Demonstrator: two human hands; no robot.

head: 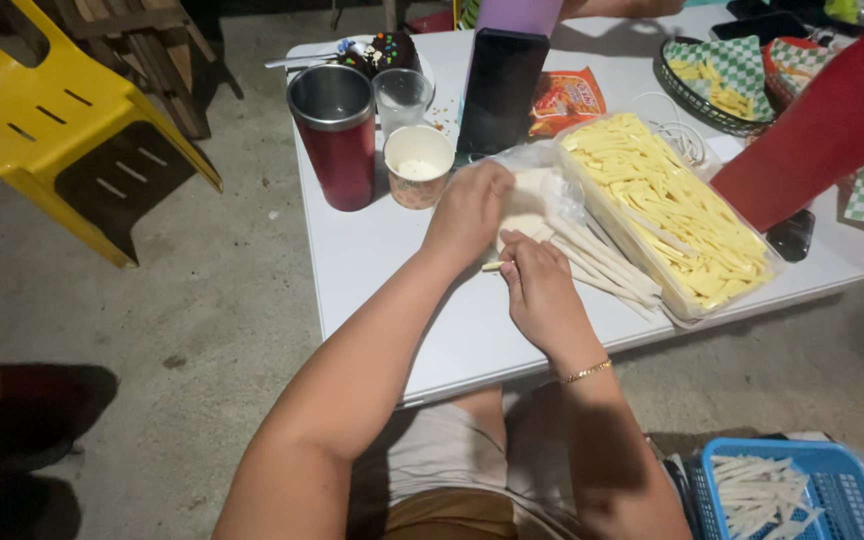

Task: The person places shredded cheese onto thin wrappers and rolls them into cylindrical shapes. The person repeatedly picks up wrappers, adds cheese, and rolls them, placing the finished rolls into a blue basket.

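My left hand (469,208) rests on a pale thin wrapper sheet (528,205) on the white table (372,265), fingers bent onto it. My right hand (540,285), with a gold bracelet at the wrist, pinches a yellow stick (493,266) against the sheet's near edge. Several rolled white sticks (607,265) lie just right of my hands. Beside them stands a clear tub (672,205) full of yellow strips. Whether the wrapper is folded over the stick is hidden by my fingers.
A red steel tumbler (337,130), a clear glass (402,97), a paper cup (418,165) and a black phone (500,90) stand behind my hands. Another person's red sleeve (822,125) reaches in at right. A yellow chair (62,125) stands left, a blue basket (802,490) of sticks below.
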